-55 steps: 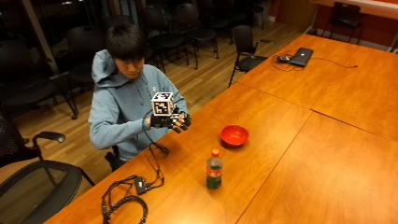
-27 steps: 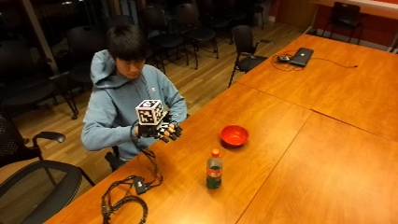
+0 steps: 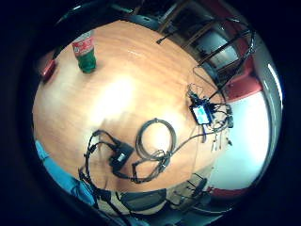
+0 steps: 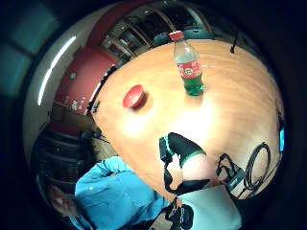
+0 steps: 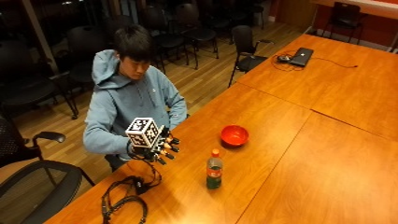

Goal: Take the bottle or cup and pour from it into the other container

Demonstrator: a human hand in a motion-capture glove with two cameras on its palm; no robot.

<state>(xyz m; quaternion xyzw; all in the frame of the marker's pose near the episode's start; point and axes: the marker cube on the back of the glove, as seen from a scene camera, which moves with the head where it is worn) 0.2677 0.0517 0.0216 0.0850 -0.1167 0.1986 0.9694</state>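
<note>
Reaching in for the bottle

Gloved right hand (image 5: 160, 147) hovers empty, fingers spread; bottle (image 5: 214, 170) stands ahead of the fingertips, bowl (image 5: 234, 135) beyond it. I'd grab it mid-body and keep it upright.

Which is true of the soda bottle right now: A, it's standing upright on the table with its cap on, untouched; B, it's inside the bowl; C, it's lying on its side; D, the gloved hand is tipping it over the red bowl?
A: the bottle stands upright on the table, red cap on, apart from the gloved right hand and the red bowl.
</note>
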